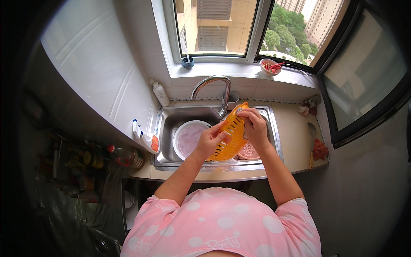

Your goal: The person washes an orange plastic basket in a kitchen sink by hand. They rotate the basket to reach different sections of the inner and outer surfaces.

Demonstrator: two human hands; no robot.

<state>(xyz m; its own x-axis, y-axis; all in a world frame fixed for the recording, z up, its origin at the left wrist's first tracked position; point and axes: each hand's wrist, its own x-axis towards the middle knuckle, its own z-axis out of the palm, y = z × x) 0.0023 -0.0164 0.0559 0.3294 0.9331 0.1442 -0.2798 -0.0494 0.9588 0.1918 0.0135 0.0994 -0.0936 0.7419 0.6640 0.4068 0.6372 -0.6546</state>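
Tilted on its side over the sink [167, 112], an orange slotted plastic basket [233, 136] is held up in front of me. My left hand [210, 141] grips it on the left, thumb across the slots. My right hand [255, 125] presses a small grey scrubber [239, 111] against the upper rim; the fingers cover most of the scrubber. Below, in the left bowl, sits a round white basin [176, 141] of cloudy water. A pink perforated basket [249, 151] shows in the right bowl, partly hidden by the orange one and my arm.
A chrome faucet [228, 86] arches behind the basket, beside a grey cup [235, 97]. Spray cleaner [149, 143] and a white bottle [161, 94] stand left. A knife [311, 129] lies on the right counter [289, 138]. A bowl of red chillies [270, 68] is on the sill, near an open window sash [366, 77].
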